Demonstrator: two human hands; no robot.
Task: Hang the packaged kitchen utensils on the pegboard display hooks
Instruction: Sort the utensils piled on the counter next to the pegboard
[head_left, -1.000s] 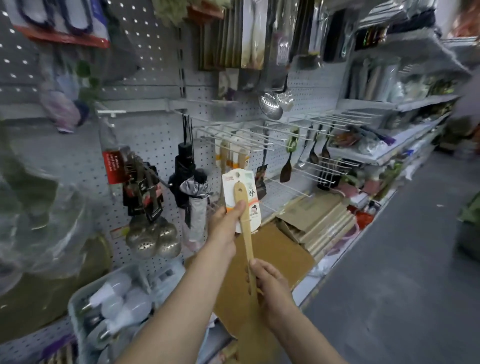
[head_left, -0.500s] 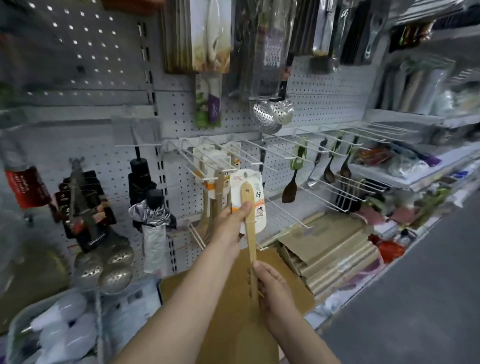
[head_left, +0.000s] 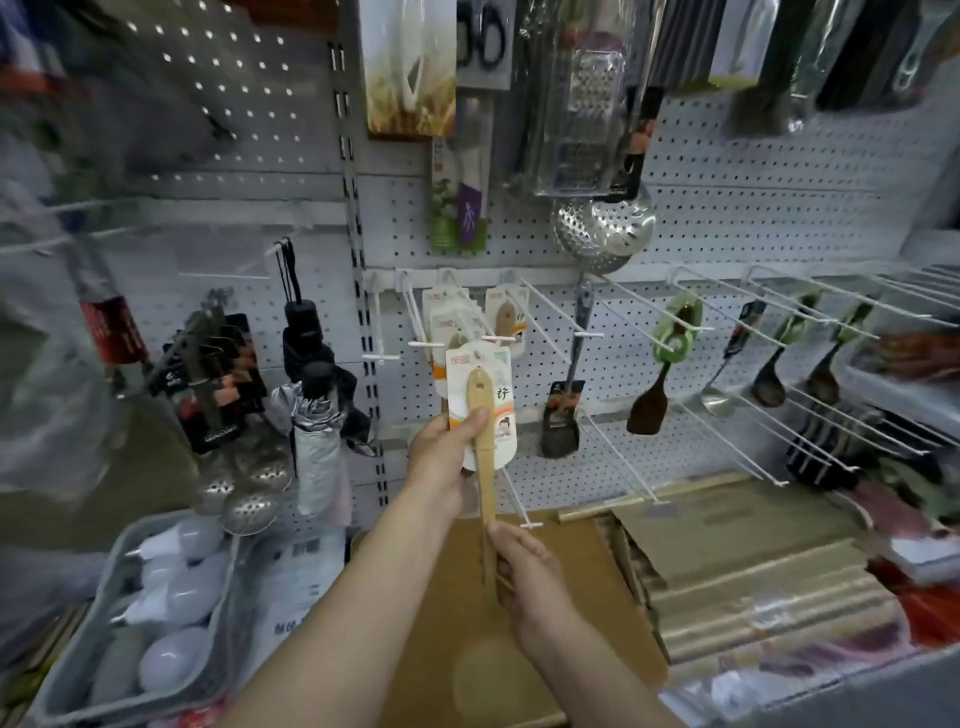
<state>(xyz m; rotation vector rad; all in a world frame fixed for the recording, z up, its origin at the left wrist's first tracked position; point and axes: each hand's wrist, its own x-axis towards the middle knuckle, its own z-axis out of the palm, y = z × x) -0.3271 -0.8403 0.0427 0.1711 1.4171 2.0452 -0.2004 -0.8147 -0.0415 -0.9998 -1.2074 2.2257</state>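
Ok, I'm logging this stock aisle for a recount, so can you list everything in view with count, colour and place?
Carded wooden spatula: one, tan wood on white card, held up before the pegboard.
Matching carded spatulas: several, white cards, on hooks behind it.
White wire hooks: many, some bare, across the pegboard.
Perforated steel skimmer: one, silver, upper centre.
Metal grater: one, silver, top.
Dark slotted turner: one, black, right of the card.
Folded umbrellas: a few, black and silver, left.
Grey tray of white bulbs: one, lower left.
Cardboard boxes: several, brown, below.
Left hand: pinches the card.
Right hand: grips the handle.
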